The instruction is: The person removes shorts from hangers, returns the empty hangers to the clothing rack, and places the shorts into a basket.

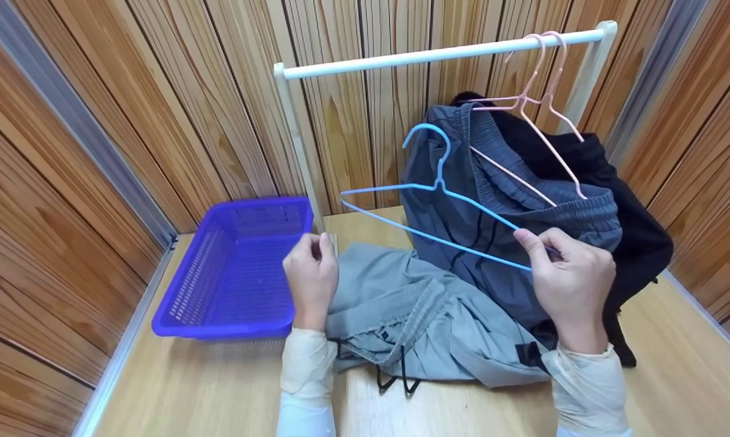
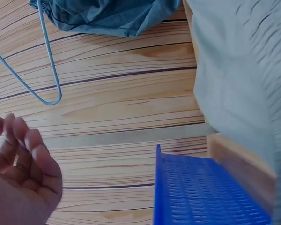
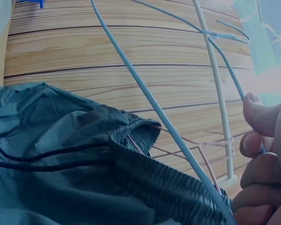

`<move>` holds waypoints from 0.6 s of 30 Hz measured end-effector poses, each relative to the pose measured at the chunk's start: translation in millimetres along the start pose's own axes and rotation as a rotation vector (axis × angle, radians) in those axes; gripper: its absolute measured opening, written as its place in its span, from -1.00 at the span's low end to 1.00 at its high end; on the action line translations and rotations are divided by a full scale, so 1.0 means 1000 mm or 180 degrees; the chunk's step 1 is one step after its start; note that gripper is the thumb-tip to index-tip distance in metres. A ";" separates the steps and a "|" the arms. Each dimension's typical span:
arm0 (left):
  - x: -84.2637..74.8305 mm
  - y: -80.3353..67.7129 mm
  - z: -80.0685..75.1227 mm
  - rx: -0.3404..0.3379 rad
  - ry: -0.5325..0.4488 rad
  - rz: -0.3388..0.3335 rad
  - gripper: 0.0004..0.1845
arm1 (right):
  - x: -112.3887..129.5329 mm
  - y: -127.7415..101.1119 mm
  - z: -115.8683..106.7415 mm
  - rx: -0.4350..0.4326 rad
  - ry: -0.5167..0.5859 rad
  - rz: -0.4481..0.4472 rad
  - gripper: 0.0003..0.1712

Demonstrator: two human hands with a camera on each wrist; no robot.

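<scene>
My right hand (image 1: 574,273) pinches a blue clothes hanger (image 1: 440,185) near its right corner, thumb on top. The hanger's hook points up, and its left end reaches out in front of the rack. My left hand (image 1: 313,267) is raised beside that end, apart from it, with loosely curled fingers (image 2: 33,150) and nothing in them. Light grey-green trousers (image 1: 395,303) with a black drawstring lie in a heap between and below the hands. Behind the blue hanger, dark grey trousers (image 1: 443,230) hang by the waistband on a pink hanger (image 1: 525,100).
A white rack bar (image 1: 437,56) spans the back. A black garment (image 1: 638,224) hangs at its right end, behind the grey trousers, on a second pink hanger (image 1: 562,73). To the left, a purple-blue plastic basket (image 1: 173,328) stands on the wooden table (image 1: 207,388). Wood-patterned walls enclose the space.
</scene>
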State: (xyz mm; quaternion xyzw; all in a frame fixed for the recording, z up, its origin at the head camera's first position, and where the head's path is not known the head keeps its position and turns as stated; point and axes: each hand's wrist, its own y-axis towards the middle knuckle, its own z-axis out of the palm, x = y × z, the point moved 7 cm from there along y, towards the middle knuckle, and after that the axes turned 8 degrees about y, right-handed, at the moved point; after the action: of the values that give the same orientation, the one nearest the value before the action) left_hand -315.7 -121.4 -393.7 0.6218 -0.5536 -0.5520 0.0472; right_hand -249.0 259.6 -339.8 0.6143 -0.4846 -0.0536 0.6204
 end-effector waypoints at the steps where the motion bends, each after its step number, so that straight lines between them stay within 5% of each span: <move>1: 0.001 0.005 0.002 0.0027 0.0041 -0.0035 -0.76 | 0.001 0.001 0.002 -0.0031 -0.0012 0.0008 -0.55; 11: 0.000 0.050 0.012 0.0017 -0.0048 -0.0254 -0.83 | 0.009 0.021 0.020 -0.0235 0.0074 0.0065 -0.56; 18: -0.010 0.070 0.021 0.0223 0.0069 -0.0323 -0.76 | 0.016 0.030 0.028 -0.0243 0.0014 0.0046 -0.49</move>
State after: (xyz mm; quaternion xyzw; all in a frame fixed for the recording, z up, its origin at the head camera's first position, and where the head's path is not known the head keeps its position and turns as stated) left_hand -373.2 -129.0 -348.1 0.6562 -0.5398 -0.5272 0.0034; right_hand -275.5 236.1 -313.0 0.5868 -0.4853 -0.0662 0.6447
